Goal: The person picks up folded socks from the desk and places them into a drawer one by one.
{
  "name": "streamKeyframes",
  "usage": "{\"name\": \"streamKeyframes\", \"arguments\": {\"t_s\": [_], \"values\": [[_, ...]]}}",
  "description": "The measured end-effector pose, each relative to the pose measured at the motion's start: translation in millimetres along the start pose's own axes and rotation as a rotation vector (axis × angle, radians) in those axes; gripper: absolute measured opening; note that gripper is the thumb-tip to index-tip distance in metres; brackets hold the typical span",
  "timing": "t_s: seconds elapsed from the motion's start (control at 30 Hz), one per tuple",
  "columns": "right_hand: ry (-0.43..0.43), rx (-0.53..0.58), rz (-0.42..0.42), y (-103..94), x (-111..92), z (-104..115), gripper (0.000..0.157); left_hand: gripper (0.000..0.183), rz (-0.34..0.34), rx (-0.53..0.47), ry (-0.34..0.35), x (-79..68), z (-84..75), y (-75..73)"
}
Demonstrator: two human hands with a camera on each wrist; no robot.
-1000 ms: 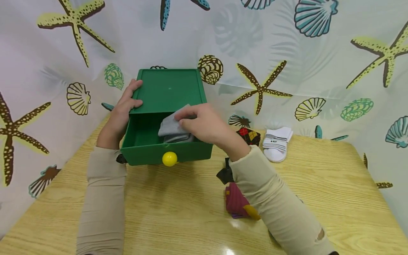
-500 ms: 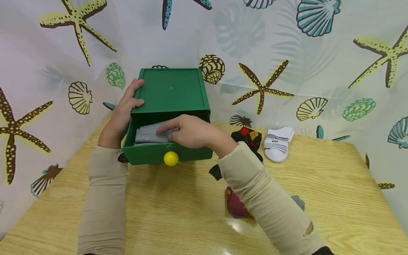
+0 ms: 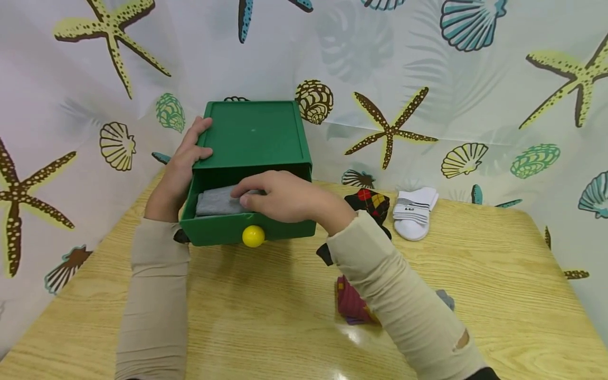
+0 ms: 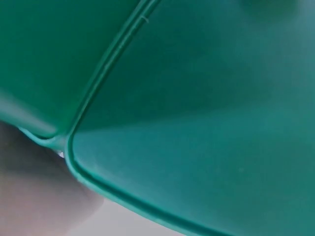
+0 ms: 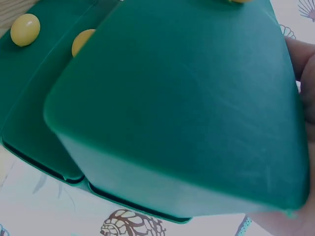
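Observation:
A green drawer box (image 3: pixel 254 132) stands at the back left of the table, its top drawer (image 3: pixel 209 229) pulled out, with a yellow knob (image 3: pixel 254 236). Inside lies a folded grey sock (image 3: pixel 216 200), toward the drawer's left side. My right hand (image 3: pixel 290 198) reaches over the drawer's front, index finger and thumb at the sock; its other fingers are hidden. My left hand (image 3: pixel 178 166) rests against the box's left side, fingertips over the top edge. The right wrist view shows the drawer front (image 5: pixel 182 98) close up, with my right hand (image 5: pixel 307 98) at its edge.
To the right on the wooden table (image 3: pixel 499 295) lie a black argyle sock (image 3: pixel 370 203), a white striped sock (image 3: pixel 413 211), a maroon sock (image 3: pixel 351 301) and a grey piece of cloth (image 3: pixel 445 299). A patterned curtain (image 3: pixel 427 116) hangs behind. Lower yellow knobs (image 5: pixel 25 29) show in the right wrist view.
My right hand has carried the grey sock down and left into the drawer, where it now lies flatter. The last shift is slight. My left hand has stayed on the box.

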State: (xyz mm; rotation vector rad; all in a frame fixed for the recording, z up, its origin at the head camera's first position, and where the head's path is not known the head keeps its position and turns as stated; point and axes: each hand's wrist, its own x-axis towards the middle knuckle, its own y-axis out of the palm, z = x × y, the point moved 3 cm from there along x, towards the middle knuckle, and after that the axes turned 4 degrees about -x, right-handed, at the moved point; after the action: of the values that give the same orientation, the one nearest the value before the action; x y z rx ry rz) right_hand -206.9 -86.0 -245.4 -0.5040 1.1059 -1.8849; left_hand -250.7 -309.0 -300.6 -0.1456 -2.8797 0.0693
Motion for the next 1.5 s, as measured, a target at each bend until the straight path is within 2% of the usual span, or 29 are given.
{"name": "streamKeyframes", "arguments": {"t_s": [0.1,0.23,0.33,0.5,0.53,0.6,0.67,0.8,0.93,1.07,1.17,1.27,1.37,1.5], "values": [[0.039,0.004,-0.042,-1.9,-5.6,0.0,0.039,0.067,0.002,-0.009,0.003,-0.1,0.1,-0.1],[0.085,0.086,-0.188,-7.2,-19.5,-2.9,0.036,0.067,0.007,-0.022,0.003,0.0,0.7,-0.4],[0.057,0.195,-0.365,-12.1,-34.9,-9.4,0.031,0.067,0.005,-0.021,0.006,0.3,1.1,-0.8],[-0.060,0.365,-0.717,-18.5,-66.9,-30.3,0.021,0.068,0.006,-0.008,0.009,0.8,1.0,-0.9],[-0.072,0.385,-0.762,-19.1,-73.3,-36.5,0.020,0.067,0.007,-0.007,0.010,0.9,0.8,-0.7],[-0.064,0.425,-0.799,-18.6,-85.0,-50.5,0.019,0.067,0.007,-0.006,0.012,1.0,0.2,-0.6],[-0.004,0.438,-0.783,-16.3,-95.1,-66.8,0.018,0.067,0.009,-0.011,0.013,0.7,-0.5,-0.6],[0.158,0.413,-0.687,-5.1,-112.6,-101.6,0.021,0.067,0.011,-0.014,0.011,0.2,-1.1,-0.2],[0.290,0.307,-0.582,13.3,-126.6,-135.2,0.024,0.067,0.010,-0.010,0.008,0.2,-0.8,0.7],[0.399,0.151,-0.432,34.1,-134.9,-164.2,0.029,0.067,0.005,-0.015,0.009,0.4,-0.6,0.7],[0.447,0.071,-0.334,48.8,-135.6,-181.6,0.035,0.067,0.003,-0.018,0.010,0.3,-0.8,0.2],[0.473,0.044,-0.278,60.7,-133.2,-193.1,0.041,0.067,0.002,-0.021,0.008,-0.3,-0.7,0.0],[0.490,0.047,-0.258,67.1,-130.3,-198.2,0.040,0.067,0.002,-0.025,0.003,-0.8,-0.4,0.2],[0.486,0.068,-0.276,68.9,-128.5,-198.8,0.028,0.067,0.005,-0.031,0.004,-0.3,-0.3,0.5]]}}
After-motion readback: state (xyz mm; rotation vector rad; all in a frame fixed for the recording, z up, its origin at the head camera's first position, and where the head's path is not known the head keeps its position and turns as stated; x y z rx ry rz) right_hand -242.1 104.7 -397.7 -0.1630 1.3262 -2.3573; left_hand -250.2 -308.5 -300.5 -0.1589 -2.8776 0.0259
